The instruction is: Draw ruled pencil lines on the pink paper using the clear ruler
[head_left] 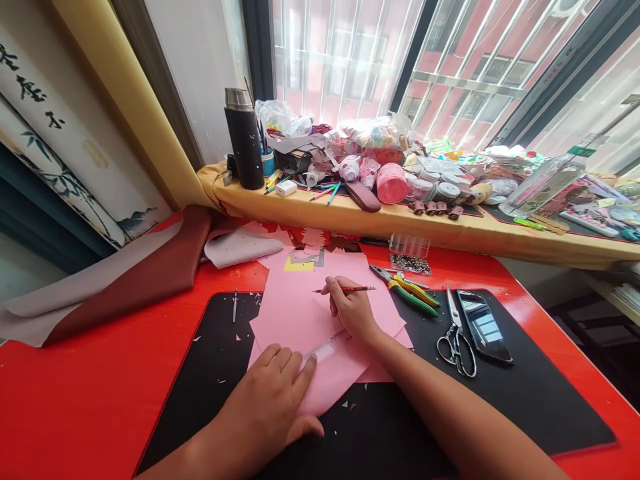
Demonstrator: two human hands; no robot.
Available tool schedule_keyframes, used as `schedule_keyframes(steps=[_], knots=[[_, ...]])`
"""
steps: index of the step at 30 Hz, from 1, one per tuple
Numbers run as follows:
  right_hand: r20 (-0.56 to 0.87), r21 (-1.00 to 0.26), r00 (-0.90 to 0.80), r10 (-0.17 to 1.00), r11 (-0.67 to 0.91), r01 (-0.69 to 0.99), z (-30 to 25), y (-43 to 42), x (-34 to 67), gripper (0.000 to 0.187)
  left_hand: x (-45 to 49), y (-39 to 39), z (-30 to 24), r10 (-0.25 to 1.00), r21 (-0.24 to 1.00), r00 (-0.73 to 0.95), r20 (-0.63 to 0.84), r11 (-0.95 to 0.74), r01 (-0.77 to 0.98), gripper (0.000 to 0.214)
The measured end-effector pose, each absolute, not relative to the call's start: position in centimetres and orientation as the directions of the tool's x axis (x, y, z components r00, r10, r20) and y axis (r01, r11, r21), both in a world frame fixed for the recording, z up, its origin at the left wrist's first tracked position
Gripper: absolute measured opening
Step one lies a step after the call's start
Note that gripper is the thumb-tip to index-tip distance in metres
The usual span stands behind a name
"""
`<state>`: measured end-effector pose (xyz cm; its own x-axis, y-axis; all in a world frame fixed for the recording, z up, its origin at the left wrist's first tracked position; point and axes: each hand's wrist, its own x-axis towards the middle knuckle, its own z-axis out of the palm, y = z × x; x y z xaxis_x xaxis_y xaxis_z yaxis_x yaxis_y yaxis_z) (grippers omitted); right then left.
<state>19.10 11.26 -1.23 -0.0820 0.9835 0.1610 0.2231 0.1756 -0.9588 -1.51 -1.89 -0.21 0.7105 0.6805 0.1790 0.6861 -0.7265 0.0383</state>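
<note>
My right hand grips a red and black pencil, its tip pointing left over pink paper sheets. The sheets overlap one another on a black mat. Lying across the pink paper is a clear ruler. My left hand presses on the ruler's left end and the paper, fingers laid flat and thumb apart. Yellow and grey paper pieces rest at the far end of the sheets.
Right of the paper are pliers, scissors and a phone. A small box of metal bits sits behind. Rolled brown material lies left. A black flask and much clutter fill the window ledge.
</note>
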Motion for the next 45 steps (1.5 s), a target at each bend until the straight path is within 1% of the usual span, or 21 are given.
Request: schedule_keyframes(steps=[2, 4, 5, 6, 7, 10, 12, 20, 26, 29, 33, 39, 42, 45], knots=[[0.152, -0.961, -0.074, 0.986, 0.165, 0.223, -1.2, 10.3, 19.7, 0.061, -1.2, -2.2, 0.0, 0.667, 0.169, 0.721, 0.189, -0.745, 0.645, 0.077], [0.144, -0.964, -0.055, 0.988, 0.153, 0.217, -1.3, 9.5, 20.4, 0.062, -1.4, -1.4, 0.2, 0.703, 0.274, 0.689, 0.176, -0.707, 0.651, 0.056], [0.14, -0.967, -0.042, 0.989, 0.145, 0.21, -1.4, 9.2, 20.6, 0.062, -1.6, -0.6, 0.2, 0.749, 0.284, 0.642, 0.166, -0.659, 0.696, 0.043], [0.136, -0.97, -0.025, 0.99, 0.138, 0.201, -1.5, 9.0, 20.8, 0.062, -1.9, 0.5, 0.2, 0.787, 0.272, 0.596, 0.16, -0.616, 0.74, 0.036], [0.133, -0.973, -0.007, 0.991, 0.132, 0.19, -1.6, 8.7, 21.0, 0.062, -2.2, 1.7, 0.2, 0.82, 0.257, 0.549, 0.162, -0.572, 0.779, 0.036], [0.129, -0.981, 0.037, 0.991, 0.122, 0.152, -1.7, 8.2, 21.2, 0.063, -2.7, 5.2, 0.0, 0.897, 0.217, 0.416, 0.15, -0.44, 0.871, 0.051], [0.133, -0.984, 0.056, 0.99, 0.125, 0.131, -1.6, 7.9, 21.2, 0.063, -2.6, 6.9, -0.3, 0.924, 0.201, 0.361, 0.124, -0.38, 0.903, 0.055], [0.148, -0.985, 0.09, 0.985, 0.139, 0.1, -1.6, 7.1, 21.6, 0.061, -1.5, 9.4, -0.8, 0.963, 0.202, 0.267, 0.028, -0.267, 0.942, 0.041], [0.165, -0.98, 0.055, 0.985, 0.157, 0.124, -1.5, 7.0, 21.8, 0.062, -1.8, 9.8, -0.3, 0.975, 0.19, 0.221, 0.034, -0.224, 0.956, 0.043], [0.175, -0.976, 0.039, 0.984, 0.168, 0.14, -1.4, 6.9, 21.8, 0.061, -1.7, 10.1, 0.0, 0.979, 0.193, 0.204, 0.01, -0.202, 0.96, 0.043], [0.182, -0.973, 0.027, 0.983, 0.176, 0.15, -1.3, 6.8, 21.8, 0.059, -1.5, 10.4, 0.1, 0.982, 0.232, 0.18, -0.056, -0.162, 0.959, 0.042], [0.193, -0.971, 0.025, 0.981, 0.187, 0.149, -1.2, 6.7, 21.8, 0.057, -1.6, 10.9, -0.2, 0.976, 0.337, 0.132, -0.173, -0.067, 0.939, 0.042], [0.201, -0.969, 0.028, 0.979, 0.195, 0.152, -1.1, 6.7, 21.9, 0.055, -2.0, 10.9, -0.5, 0.968, 0.402, 0.119, -0.219, -0.022, 0.916, 0.041], [0.21, -0.967, 0.026, 0.977, 0.203, 0.152, -1.0, 6.7, 22.0, 0.055, -2.8, 10.6, -0.8, 0.968, 0.494, 0.109, -0.228, 0.019, 0.869, 0.04]])
